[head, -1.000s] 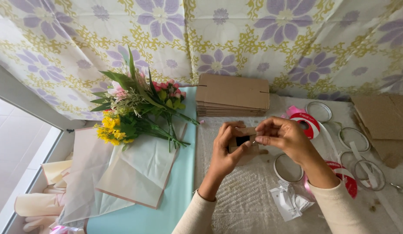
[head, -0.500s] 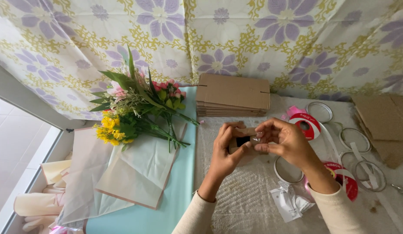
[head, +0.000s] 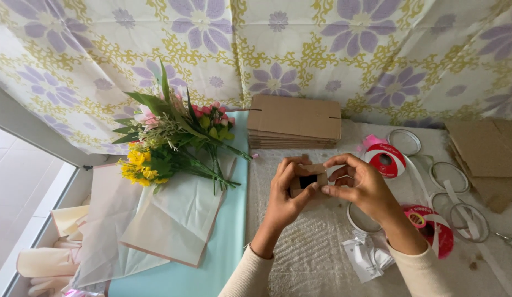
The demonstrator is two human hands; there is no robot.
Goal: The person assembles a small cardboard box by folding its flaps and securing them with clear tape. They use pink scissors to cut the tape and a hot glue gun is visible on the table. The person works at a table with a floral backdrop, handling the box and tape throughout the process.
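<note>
Both hands are up over the middle of the counter (head: 300,258), working a small cardboard box (head: 308,180) between them. The left hand (head: 283,192) comes up from below with the wrist bent back a bit, fingers curled round the box's left side and thumb laid along the bottom edge, so its grip is clamped on the box. The right hand (head: 363,187) arches over from the right, fingertips (head: 330,163) pressing the top flap and thumb pinching underneath, so its grip is closed on the same box too. The box's dark opening faces the camera, held just above the lacy cloth (head: 311,242).

Off to the left, a bouquet (head: 173,137) of pink and yellow flowers lies on wrapping paper (head: 168,220). A stack of flat cardboard blanks (head: 294,121) sits just behind the hands. To the right, ribbon spools (head: 385,159) and clear rings (head: 448,176) are scattered about, near the right forearm. A floral curtain (head: 267,49) hangs at the back.
</note>
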